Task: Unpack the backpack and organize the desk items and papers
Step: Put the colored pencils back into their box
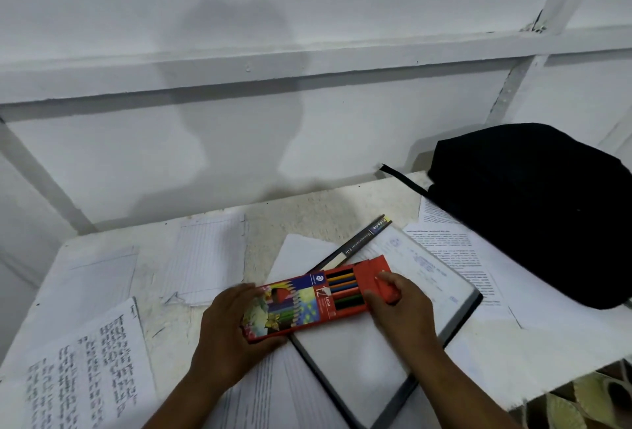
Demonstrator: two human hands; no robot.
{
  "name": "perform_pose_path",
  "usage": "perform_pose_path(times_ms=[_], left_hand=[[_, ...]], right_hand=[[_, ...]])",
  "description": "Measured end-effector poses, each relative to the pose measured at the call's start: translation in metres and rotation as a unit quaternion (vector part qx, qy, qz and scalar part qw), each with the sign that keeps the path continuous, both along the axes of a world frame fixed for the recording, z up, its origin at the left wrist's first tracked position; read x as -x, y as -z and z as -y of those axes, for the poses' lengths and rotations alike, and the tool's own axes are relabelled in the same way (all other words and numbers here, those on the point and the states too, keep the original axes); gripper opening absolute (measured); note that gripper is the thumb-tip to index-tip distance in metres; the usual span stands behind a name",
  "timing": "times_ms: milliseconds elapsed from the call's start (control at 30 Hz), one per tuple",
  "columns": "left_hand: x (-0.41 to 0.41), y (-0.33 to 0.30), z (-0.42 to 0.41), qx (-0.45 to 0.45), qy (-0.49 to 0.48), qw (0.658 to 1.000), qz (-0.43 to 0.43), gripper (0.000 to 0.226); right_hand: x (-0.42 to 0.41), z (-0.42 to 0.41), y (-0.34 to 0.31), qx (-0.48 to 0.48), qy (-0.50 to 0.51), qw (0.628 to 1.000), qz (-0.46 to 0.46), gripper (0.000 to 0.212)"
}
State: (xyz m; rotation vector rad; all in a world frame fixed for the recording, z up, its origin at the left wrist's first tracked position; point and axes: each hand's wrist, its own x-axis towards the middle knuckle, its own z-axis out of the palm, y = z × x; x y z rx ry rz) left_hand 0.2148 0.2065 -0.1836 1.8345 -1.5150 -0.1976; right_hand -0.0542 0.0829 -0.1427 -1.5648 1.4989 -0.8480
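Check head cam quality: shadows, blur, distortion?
Head view: big soft shadow of the person on the white wall; wide-angle bends the wall beam; black backpack is crushed to featureless dark; both hands look slightly soft, pencil box print readable.

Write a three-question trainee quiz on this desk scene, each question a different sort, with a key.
1. True or false: the colored pencil box is held by both the left hand and the right hand.
2. Where does the black backpack sit? A) far right of the desk B) near left corner C) on the floor
3. Fill in: the box's end flap is ____, showing pencils.

Key: 1 true; 2 A; 3 open
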Motion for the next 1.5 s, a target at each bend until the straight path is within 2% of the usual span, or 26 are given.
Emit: perform_pose_path(times_ms=[133,300,367,600,867,1000,1500], left_hand=[[-0.002,0.002,0.001,0.006,0.002,1.000,0.004,0.084],[-0.003,0.004,-0.001,0.007,0.003,1.000,0.001,0.086],[-0.003,0.004,-0.001,0.009,0.002,1.000,0.001,0.085],[-0.007,0.012,-0.001,-0.010,0.001,1.000,0.001,0.085],[-0.007,-0.002,-0.006,0.054,0.039,0.995,-0.068,0.073],[-0.005,-0.012,-0.006,0.044,0.051,0.994,-0.084,0.077],[0.002,-0.035,-0.002,0.098,0.074,0.984,-0.127,0.068]], right_hand=[[-0.005,-0.008,-0.004,-0.013,0.051,0.998,0.022,0.053],[-0.001,-0.012,-0.005,-0.056,0.087,0.982,0.155,0.038],[0.000,-0.013,-0.005,-0.068,0.088,0.977,0.183,0.031],[0.003,-0.007,0.000,-0.102,0.043,0.975,0.191,0.014],[0.005,-0.005,-0.012,-0.113,-0.038,0.967,0.224,0.019],[-0.003,-0.013,-0.014,-0.134,-0.079,0.958,0.241,0.019],[-0.020,-0.020,-0.036,-0.113,-0.085,0.962,0.235,0.015]])
